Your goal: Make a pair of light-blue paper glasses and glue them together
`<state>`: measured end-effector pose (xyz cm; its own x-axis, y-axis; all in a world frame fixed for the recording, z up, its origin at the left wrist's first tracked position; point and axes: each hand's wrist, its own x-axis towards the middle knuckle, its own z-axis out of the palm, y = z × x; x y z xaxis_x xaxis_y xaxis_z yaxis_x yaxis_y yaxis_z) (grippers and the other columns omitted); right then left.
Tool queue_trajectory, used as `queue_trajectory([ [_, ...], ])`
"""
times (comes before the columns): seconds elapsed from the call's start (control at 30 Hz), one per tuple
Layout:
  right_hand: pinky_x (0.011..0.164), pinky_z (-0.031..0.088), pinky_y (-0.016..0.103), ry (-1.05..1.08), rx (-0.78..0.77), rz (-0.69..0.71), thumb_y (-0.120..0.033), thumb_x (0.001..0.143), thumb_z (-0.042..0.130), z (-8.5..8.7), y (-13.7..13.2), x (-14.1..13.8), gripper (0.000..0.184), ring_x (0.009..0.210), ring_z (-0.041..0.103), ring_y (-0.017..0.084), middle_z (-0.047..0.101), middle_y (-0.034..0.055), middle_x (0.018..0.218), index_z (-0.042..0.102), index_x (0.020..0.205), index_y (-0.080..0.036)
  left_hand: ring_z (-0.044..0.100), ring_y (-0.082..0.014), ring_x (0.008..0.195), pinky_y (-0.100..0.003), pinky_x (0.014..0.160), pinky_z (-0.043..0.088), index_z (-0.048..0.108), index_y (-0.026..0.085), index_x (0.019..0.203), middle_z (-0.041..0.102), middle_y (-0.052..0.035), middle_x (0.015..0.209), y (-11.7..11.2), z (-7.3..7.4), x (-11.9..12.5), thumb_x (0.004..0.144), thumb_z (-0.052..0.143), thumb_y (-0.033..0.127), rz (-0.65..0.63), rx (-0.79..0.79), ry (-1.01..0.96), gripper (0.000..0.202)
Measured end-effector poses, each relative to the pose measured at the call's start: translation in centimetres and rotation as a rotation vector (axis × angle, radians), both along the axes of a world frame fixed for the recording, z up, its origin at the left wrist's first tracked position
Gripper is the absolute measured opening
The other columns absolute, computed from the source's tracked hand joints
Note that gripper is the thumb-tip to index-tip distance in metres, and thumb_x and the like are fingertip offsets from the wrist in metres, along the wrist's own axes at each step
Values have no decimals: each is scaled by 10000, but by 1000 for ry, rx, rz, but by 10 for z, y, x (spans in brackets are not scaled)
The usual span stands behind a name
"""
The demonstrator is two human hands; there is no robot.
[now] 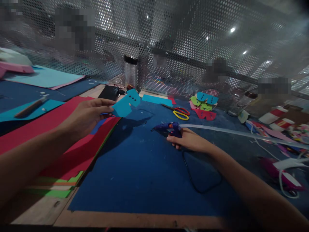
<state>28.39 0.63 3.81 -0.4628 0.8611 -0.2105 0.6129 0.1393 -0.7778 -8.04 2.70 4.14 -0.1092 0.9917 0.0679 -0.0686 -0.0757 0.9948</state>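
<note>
Between the fingertips of my left hand is a light blue paper cutout with a notch and a row of dark dots, raised above the blue mat. My right hand is wrapped round a dark blue glue gun over the mat's middle. The gun's nozzle points left, toward the cutout but apart from it. A long translucent glue stick runs out of its back to the right. Below my right wrist loops a black cord.
Scissors with red and yellow handles lie beyond the gun, near a pile of similar cutouts. Stacked coloured sheets are at left, with a wooden-handled tool. A magenta glue gun rests at right. Perforated metal backs the table.
</note>
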Motion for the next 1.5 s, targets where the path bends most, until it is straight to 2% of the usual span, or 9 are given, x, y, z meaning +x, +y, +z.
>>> queue_trajectory([
  [0.27, 586, 566, 283, -9, -6, -14, -483, 905, 726, 3, -1, -3, 317, 613, 656, 149, 677, 30, 714, 682, 827, -179, 674, -210, 907, -365, 923, 514, 798, 162, 927, 766, -63, 922, 1, 0, 1, 680, 863, 214, 4, -4, -7, 260],
  [0.43, 587, 568, 285, -26, -5, -23, -473, 929, 703, 3, -1, -4, 305, 615, 661, 148, 684, 37, 732, 684, 862, -177, 672, -228, 904, -390, 922, 518, 800, 166, 917, 769, -72, 915, 0, 0, 2, 678, 864, 229, 6, 9, 6, 255],
  [0.6, 557, 556, 275, 4, -5, -34, -448, 889, 751, 2, -1, -5, 276, 601, 657, 148, 683, 33, 715, 702, 850, -179, 672, -224, 921, -373, 927, 512, 811, 181, 919, 771, -73, 934, 1, -1, 0, 703, 867, 238, -11, 4, 6, 230],
  [0.9, 542, 542, 237, 11, 7, -23, -515, 898, 733, 1, -2, -4, 349, 594, 648, 131, 675, 15, 709, 677, 837, -176, 678, -225, 921, -364, 907, 531, 806, 170, 940, 774, -68, 946, -1, 0, 1, 690, 868, 252, -9, 0, 23, 270],
  [1.2, 581, 523, 256, 89, 36, -31, -515, 906, 725, 3, -7, -8, 322, 637, 651, 137, 683, 18, 785, 672, 896, -197, 693, -207, 902, -351, 914, 540, 804, 167, 990, 790, -63, 970, 2, -3, 0, 700, 859, 222, -8, -16, 24, 301],
  [1.37, 628, 541, 276, 181, 35, -47, -464, 884, 763, 7, -16, -14, 291, 652, 650, 138, 678, 9, 805, 684, 980, -201, 709, -234, 951, -377, 933, 543, 796, 170, 1026, 796, -79, 996, -4, -1, 4, 710, 891, 292, -69, 20, 62, 352],
  [1.5, 625, 532, 286, 161, 84, -49, -506, 934, 706, 8, -25, -20, 325, 673, 663, 143, 695, 22, 852, 694, 1054, -204, 714, -238, 968, -360, 899, 543, 773, 181, 1078, 791, -81, 1038, -10, -3, 9, 726, 877, 335, -111, 27, 139, 399],
])
